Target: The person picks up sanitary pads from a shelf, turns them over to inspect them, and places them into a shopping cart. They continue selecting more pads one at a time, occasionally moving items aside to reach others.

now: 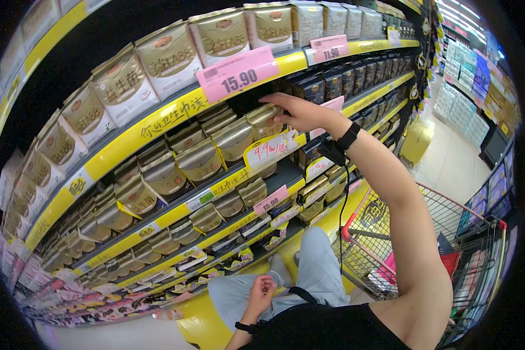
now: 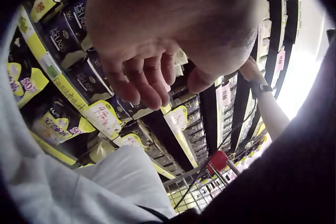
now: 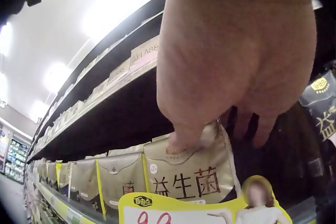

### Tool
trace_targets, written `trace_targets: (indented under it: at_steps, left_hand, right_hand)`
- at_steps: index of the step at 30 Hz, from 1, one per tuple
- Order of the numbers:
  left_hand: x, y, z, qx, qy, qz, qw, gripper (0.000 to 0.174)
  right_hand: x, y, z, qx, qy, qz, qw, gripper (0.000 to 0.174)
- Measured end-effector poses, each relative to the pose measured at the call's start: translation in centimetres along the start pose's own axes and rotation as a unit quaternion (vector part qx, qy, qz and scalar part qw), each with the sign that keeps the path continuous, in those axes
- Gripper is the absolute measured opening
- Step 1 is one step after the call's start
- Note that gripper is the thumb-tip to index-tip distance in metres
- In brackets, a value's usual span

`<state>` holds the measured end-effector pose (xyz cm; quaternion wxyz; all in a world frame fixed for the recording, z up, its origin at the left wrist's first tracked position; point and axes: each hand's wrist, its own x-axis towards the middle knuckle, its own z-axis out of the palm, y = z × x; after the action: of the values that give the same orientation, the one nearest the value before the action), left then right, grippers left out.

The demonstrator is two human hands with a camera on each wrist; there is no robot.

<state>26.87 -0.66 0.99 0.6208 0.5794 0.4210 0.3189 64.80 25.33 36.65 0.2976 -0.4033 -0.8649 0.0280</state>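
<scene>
My right hand reaches into the second shelf down and holds the top edge of a gold pack of sanitary pads. In the right wrist view the thumb lies on the pack's upper front, while the other fingers go down behind its right side, partly hidden. This pack stands upright at the right end of a row of like gold packs. A yellow-edged price card covers its lower front. Low over my lap, my left hand hangs palm up with loosely curled fingers and nothing in them.
Larger gold-and-white packs line the shelf above, behind a pink price tag. Dark packs stand to the right. A wire shopping cart is at my right side. My grey-trousered knees are close to the lower shelves.
</scene>
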Motion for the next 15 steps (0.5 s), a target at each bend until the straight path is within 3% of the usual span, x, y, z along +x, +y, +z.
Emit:
trace_targets:
  at_steps: [3,7,11,12,15]
  left_hand:
    - [-0.5,1.5,0.2,0.033,0.009,0.001,0.999,0.030]
    - [-1.0,0.4,-0.3,0.055,0.044,0.024,0.997,0.031]
    - [-1.7,-0.5,-0.8,0.012,0.039,-0.011,0.999,0.029]
    - [-1.7,-0.5,-0.8,0.009,0.025,-0.007,1.000,0.027]
    - [-1.5,0.2,-0.1,-0.004,-0.007,-0.037,0.999,0.027]
  right_hand:
    - [-1.3,-0.6,-1.1,-0.050,0.061,-0.023,0.997,0.059]
    - [-5.6,-3.5,-3.4,-0.079,0.120,0.082,0.986,0.054]
    - [-12.1,-3.7,-4.9,0.022,0.166,0.134,0.977,0.043]
    - [-13.8,-5.0,-5.6,0.148,0.182,0.225,0.946,0.041]
    - [-20.4,-6.2,-8.1,0.280,0.212,0.321,0.879,0.048]
